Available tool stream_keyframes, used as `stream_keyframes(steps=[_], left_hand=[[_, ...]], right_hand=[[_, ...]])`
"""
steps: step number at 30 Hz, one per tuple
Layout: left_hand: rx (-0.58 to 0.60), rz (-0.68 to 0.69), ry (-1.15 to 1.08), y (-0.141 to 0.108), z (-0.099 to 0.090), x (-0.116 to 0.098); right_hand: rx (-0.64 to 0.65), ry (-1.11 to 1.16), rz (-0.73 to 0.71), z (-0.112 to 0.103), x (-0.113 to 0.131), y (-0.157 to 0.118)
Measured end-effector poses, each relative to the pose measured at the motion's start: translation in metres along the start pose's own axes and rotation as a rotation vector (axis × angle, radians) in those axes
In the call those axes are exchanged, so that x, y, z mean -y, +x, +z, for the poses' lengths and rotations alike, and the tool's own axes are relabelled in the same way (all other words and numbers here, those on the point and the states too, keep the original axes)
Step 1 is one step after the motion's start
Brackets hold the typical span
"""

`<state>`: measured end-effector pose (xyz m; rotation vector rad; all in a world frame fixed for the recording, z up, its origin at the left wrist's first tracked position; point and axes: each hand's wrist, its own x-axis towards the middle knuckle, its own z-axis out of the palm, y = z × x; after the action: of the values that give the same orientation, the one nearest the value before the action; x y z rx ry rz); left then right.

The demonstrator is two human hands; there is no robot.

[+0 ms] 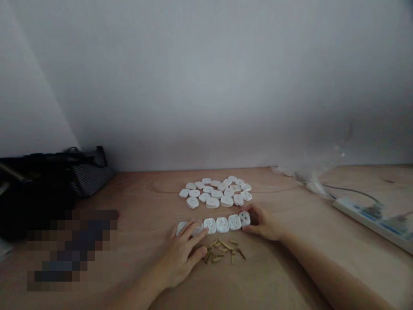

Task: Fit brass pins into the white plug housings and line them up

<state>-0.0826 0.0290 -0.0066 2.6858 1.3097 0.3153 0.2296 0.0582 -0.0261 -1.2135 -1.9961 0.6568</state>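
Observation:
A row of several white square plastic pieces (222,224) lies across the middle of the wooden table. My left hand (185,252) rests over the row's left end with its fingers spread, partly covering two pieces. At the right end, my right hand (263,223) has its thumb and fingers round the edges of the last white piece (244,218), which is slightly tilted. Just in front of the row is a loose pile of small brass-coloured strips (226,244), near my left thumb. Behind it, several more white pieces (217,194) are scattered in a cluster.
On the right lies a white power strip (371,219) with a dark cable and plugs. Clear plastic film (314,176) sits near the wall. A black bag (35,189) stands at the far left, with a blurred, pixelated patch in front of it.

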Motion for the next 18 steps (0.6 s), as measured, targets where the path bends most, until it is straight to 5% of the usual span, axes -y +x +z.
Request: stream_keyframes(steps=[11, 18], left_hand=[[0.027, -0.027, 0.011, 0.002, -0.003, -0.009], [0.008, -0.006, 0.025, 0.003, 0.0, -0.005]], right_hand=[[-0.175, 0.046, 0.043, -0.007, 0.009, -0.013], [0.001, -0.031, -0.071, -0.002, 0.05, -0.031]])
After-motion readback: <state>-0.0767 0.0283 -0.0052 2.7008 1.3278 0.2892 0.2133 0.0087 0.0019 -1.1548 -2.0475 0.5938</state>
